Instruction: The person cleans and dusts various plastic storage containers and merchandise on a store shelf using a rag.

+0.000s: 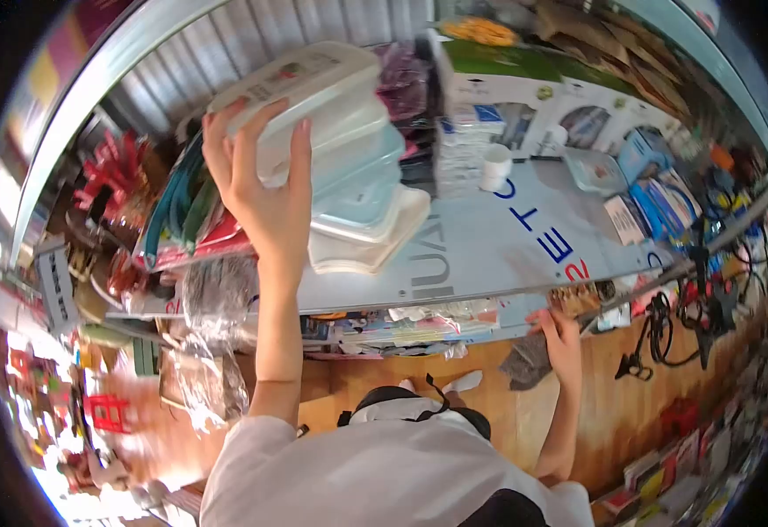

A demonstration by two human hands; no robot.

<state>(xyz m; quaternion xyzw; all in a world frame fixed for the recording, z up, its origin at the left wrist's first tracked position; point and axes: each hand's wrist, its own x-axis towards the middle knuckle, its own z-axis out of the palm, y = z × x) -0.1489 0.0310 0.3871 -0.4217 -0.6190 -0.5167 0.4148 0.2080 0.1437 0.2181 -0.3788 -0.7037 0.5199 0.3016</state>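
Clear and pale plastic food containers (349,154) with lids are piled in a leaning stack on the shelf. My left hand (261,167) reaches up to the top container (327,70), its fingers and thumb bent around the near left end. Lower in the stack are a bluish container (362,198) and a whitish one (375,237). By the shelf's front edge, my right hand (561,342) is partly closed, with a dark grey cloth (526,363) hanging beside its fingers; the exact grip is partly hidden.
The shelf (480,250) carries boxes (520,92), a white cup (495,167), a clear container (594,171) and blue packages (665,202) to the right. Green and teal items (177,206) sit left of the stack. Black straps (665,334) hang at right; a red stool (109,413) stands at left.
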